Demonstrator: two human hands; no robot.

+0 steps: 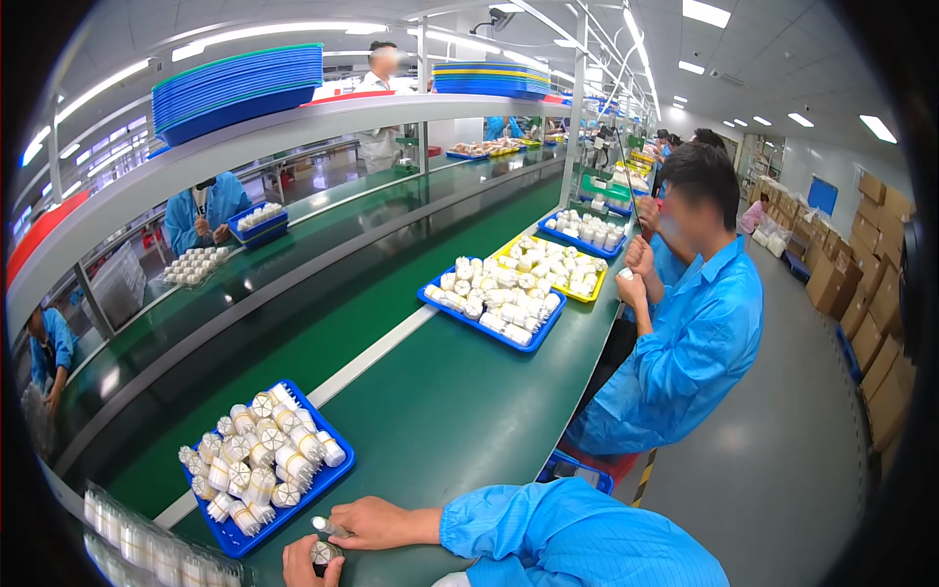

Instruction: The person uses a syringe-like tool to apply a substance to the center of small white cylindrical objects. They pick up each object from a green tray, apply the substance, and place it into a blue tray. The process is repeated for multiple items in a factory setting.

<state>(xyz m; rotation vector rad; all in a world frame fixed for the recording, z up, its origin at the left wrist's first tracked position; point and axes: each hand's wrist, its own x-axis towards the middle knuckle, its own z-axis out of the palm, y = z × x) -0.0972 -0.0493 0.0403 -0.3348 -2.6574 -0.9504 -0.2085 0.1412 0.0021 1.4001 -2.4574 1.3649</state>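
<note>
Green conveyor table (440, 401) carries a blue tray (337, 476) of white cylinder parts. Right hand (377, 523) pinches a small white part (323, 526); left hand (311, 564), partly cut off by the lower edge, wraps a round part (324, 553).

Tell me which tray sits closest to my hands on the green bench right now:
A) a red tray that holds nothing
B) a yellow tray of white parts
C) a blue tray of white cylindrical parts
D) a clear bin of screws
C: the blue tray heaped with white cylindrical parts lies just beyond the left hand and right hand; the yellow tray lies much farther along the bench.
</note>
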